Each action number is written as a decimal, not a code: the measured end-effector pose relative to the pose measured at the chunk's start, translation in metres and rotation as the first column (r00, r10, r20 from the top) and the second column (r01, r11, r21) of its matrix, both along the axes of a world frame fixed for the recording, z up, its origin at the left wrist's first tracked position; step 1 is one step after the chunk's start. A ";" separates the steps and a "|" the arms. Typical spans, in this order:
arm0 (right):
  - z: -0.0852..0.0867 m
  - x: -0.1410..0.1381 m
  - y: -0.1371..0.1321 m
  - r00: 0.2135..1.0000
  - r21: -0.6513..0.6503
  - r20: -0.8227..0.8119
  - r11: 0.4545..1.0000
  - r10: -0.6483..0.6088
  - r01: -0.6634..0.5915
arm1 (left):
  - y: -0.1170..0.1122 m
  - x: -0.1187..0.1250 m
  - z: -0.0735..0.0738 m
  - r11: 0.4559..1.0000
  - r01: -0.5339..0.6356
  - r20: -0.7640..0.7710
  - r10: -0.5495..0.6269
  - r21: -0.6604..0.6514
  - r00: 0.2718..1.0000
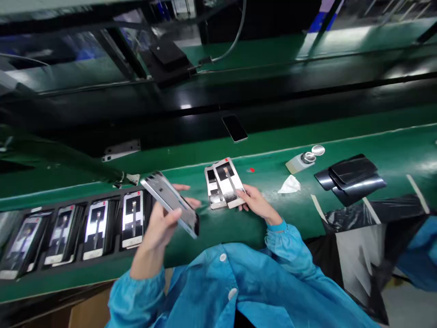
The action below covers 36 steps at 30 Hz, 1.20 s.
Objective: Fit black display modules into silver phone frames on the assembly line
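Note:
My left hand (160,230) is closed around a silver, phone-shaped piece (172,200), held tilted above the bench with the thumb on its face. Its exact make-up is blurred. My right hand (257,202) pinches the lower right corner of a phone screen panel (228,181), whose back is white and black with a thin cable strip and a red mark. A second phone screen panel (212,184) lies partly under it on the green bench.
A dark tray (80,200) of several upright-packed panel stacks lies left. A dark phone (235,128) lies further back. To the right are an open-lidded bottle (297,163), a white wipe (290,184), black film sheets (353,175) and a taped black bag (362,216).

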State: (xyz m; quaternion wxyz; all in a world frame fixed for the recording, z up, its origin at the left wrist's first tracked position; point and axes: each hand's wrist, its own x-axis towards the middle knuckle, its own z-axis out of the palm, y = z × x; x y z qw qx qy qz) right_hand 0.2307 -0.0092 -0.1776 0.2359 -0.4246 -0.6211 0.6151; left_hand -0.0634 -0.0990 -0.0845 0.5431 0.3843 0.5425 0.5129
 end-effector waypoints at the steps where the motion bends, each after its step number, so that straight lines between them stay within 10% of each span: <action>1: 0.004 -0.002 -0.007 0.999 0.002 -0.039 1.000 0.007 -0.007 | -0.016 0.009 -0.004 0.998 0.042 0.098 -0.039 -0.036 0.994; 8: 0.027 -0.044 -0.054 0.968 0.165 -0.235 0.985 0.089 -0.051 | -0.047 0.046 -0.016 0.979 0.199 0.319 -0.200 0.037 0.926; 18: 0.091 -0.098 -0.054 0.871 0.268 -0.464 0.911 -0.163 0.313 | -0.052 0.050 -0.003 0.984 0.010 -0.366 0.057 0.177 0.929; 27: 0.094 -0.099 -0.020 0.736 0.129 -0.559 0.837 -0.382 0.532 | -0.019 0.052 -0.018 0.943 0.157 -0.722 0.110 0.293 0.683; 36: 0.064 -0.034 -0.011 0.814 0.341 -0.420 0.761 -0.402 0.552 | 0.014 0.075 -0.024 0.937 0.231 -0.689 0.015 0.263 0.725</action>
